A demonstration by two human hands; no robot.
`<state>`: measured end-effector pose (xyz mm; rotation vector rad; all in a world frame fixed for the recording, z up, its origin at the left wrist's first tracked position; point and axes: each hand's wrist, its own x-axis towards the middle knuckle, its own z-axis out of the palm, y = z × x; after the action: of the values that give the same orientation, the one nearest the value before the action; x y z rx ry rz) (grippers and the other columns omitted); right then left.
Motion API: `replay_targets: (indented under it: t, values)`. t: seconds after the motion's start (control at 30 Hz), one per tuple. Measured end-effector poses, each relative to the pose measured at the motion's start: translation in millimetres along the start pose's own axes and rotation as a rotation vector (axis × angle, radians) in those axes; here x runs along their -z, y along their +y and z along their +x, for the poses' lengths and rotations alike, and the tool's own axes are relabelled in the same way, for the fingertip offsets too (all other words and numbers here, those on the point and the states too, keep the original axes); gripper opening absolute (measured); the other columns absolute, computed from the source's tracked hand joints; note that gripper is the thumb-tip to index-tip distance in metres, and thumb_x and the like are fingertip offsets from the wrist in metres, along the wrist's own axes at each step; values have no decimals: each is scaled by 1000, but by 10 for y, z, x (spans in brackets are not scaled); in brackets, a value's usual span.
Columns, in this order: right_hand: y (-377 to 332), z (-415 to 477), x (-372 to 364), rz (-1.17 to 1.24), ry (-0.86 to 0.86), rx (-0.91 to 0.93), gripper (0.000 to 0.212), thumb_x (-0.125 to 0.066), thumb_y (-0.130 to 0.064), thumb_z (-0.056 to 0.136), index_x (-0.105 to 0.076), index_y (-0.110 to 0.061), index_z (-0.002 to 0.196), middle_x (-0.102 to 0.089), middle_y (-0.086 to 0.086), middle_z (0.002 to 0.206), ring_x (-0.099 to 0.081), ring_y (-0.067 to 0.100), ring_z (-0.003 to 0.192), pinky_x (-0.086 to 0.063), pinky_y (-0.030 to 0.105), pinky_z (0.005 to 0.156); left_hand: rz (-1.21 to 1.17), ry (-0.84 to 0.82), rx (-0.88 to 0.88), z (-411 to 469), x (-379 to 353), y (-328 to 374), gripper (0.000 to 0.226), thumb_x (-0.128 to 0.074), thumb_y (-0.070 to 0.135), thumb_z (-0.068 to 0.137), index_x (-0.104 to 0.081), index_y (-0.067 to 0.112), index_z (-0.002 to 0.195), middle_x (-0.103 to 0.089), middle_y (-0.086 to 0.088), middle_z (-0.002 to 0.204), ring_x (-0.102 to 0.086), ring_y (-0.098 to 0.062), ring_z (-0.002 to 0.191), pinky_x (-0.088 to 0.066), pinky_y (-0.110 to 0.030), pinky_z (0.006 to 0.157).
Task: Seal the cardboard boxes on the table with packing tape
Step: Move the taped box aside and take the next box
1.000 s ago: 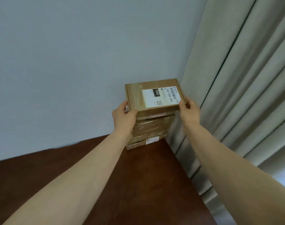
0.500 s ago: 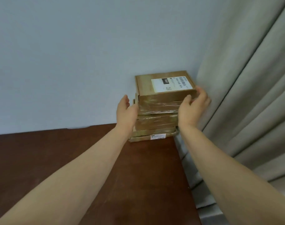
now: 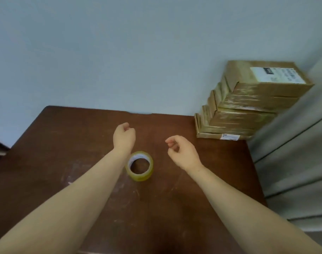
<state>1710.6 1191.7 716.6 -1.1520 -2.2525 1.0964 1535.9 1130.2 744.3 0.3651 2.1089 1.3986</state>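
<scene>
Flat on the brown table [image 3: 64, 143], hole up: the tape roll [image 3: 140, 177], between the two arms and nearer than the hands. No finger on it. Left side of the roll right by the left wrist; touching or not, cannot tell.

Just past the roll, over the table: the left hand [image 3: 124, 137], fingers loosely curled under, holding nothing. Off to the right of the roll: the right hand [image 3: 183, 153], fingers [image 3: 170, 143] softly bent, thumb near the first finger, holding nothing too.

In the far right corner of the table, by the wall [image 3: 119, 52]: the stack of cardboard boxes [image 3: 248, 107], well apart from both hands. On the top box, a white label [image 3: 277, 75], words too blurry to read. Left fingertips mostly hidden behind the hand. At the right edge, a grey curtain [image 3: 294, 162], cut off.
</scene>
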Motion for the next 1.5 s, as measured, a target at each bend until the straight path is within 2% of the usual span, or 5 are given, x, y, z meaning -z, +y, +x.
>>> replay_targets:
  t: [0.17, 0.47, 0.83, 1.07, 1.5]
  values:
    - [-161, -72, -769, -431, -381, 35, 50, -61, -24, 88, -48, -23, 136, -47, -2, 139, -40, 19, 130, -33, 33, 106, 85, 51, 157, 206, 843, -604, 50, -47, 9, 90, -41, 11, 139, -58, -20, 124, -60, -38, 107, -49, -44, 90]
    - [-209, -143, -1436, -865, -418, 15, 42, -55, -36, 94, -47, -31, 135, -49, -5, 137, -30, 20, 135, -25, 38, 105, 413, 160, 392, 150, 1563, -1511, 66, -74, 18, 77, -38, 5, 131, -40, -21, 134, -42, -36, 122, -37, -41, 101]
    - [-147, -27, -1519, -741, -376, 35, 32, -48, -33, 98, -53, -29, 129, -57, -7, 119, -43, 17, 122, -31, 35, 96, 306, 276, 419, -212, 1146, -1761, 74, -73, -7, 74, -27, 8, 131, -26, -24, 136, -49, -44, 108, -43, -46, 96]
    - [-78, 206, -1318, -595, -235, 38, 31, -50, -31, 98, -55, -25, 128, -59, -6, 118, -44, 19, 120, -29, 33, 93, 267, 224, 348, -105, 955, -1630, 68, -67, 2, 83, -30, 11, 139, -62, -9, 117, -61, -25, 96, -51, -37, 83]
    - [257, 726, -904, -680, 17, -4, 42, -59, -17, 88, -56, -23, 129, -55, 1, 125, -40, 25, 124, -21, 40, 104, -697, -127, 506, 107, 264, -947, 57, -50, -22, 84, -38, -4, 138, -67, -11, 97, -67, -18, 80, -56, -25, 67]
